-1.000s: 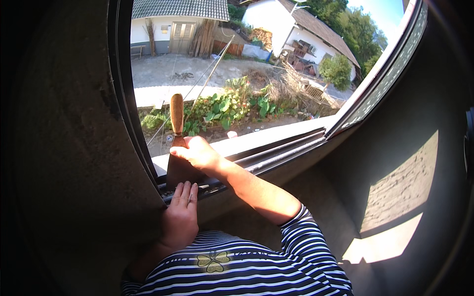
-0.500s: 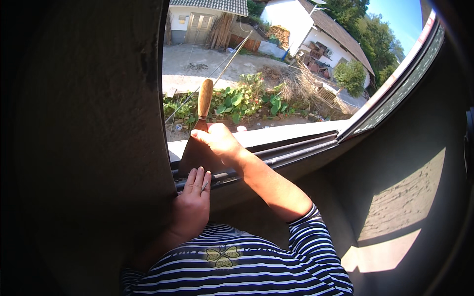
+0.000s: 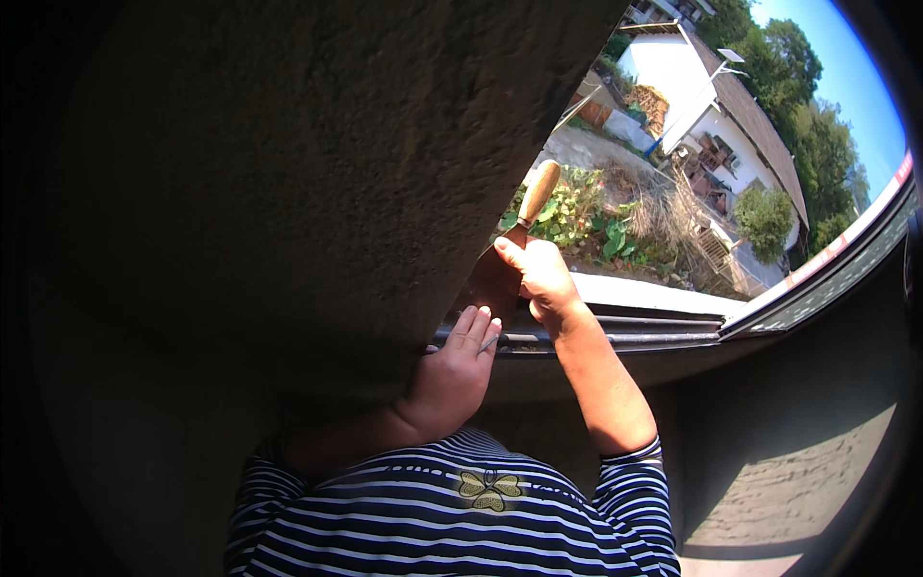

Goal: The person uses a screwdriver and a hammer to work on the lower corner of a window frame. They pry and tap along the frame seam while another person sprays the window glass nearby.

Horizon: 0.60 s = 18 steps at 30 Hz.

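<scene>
A putty knife (image 3: 494, 279) with a wooden handle and a broad dark blade stands tilted, handle up, at the lower left corner of the window opening. My right hand (image 3: 544, 279) is closed round the upper part of the blade, thumb on its near face. Lower down, my left hand (image 3: 456, 362) presses straight, close-set fingers against the blade's lower part; its thumb is hidden. A thin grey rod (image 3: 488, 342) sticks out by the left fingers; I cannot tell its kind. The blade's lower edge is hidden at the dark window track (image 3: 615, 335).
A rough grey wall (image 3: 336, 173) rises close on the left, beside the blade. The window frame (image 3: 827, 255) slopes up at the right. Outside are plants (image 3: 615, 236), a tree (image 3: 764, 219) and a white house (image 3: 663, 60).
My view has swung left, so the window and both hands appear farther right and more wall shows. Both hands keep their hold on the putty knife, which tilts more to the right in view.
</scene>
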Motion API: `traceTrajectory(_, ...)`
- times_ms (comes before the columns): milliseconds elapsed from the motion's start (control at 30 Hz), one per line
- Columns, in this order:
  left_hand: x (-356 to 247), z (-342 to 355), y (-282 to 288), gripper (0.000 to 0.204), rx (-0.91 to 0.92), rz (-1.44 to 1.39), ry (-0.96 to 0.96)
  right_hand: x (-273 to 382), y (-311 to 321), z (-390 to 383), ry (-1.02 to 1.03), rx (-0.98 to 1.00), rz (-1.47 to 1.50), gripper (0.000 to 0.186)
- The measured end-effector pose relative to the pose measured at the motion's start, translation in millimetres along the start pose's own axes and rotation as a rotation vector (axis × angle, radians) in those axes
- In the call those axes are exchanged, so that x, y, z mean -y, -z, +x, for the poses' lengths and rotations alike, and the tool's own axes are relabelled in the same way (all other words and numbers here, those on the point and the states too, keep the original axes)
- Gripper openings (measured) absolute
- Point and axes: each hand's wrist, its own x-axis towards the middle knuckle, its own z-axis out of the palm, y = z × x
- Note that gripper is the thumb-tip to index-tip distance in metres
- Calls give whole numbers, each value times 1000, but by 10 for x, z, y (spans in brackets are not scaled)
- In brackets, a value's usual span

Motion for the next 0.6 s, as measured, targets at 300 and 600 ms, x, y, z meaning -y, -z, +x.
traceTrajectory(300,-43,504,133,50,28,107,-20,315,200,195,131,-44,110,14)
traceTrajectory(600,-22,601,253,50,-186,-314,84,116,330,320,581,-449,-458,20)
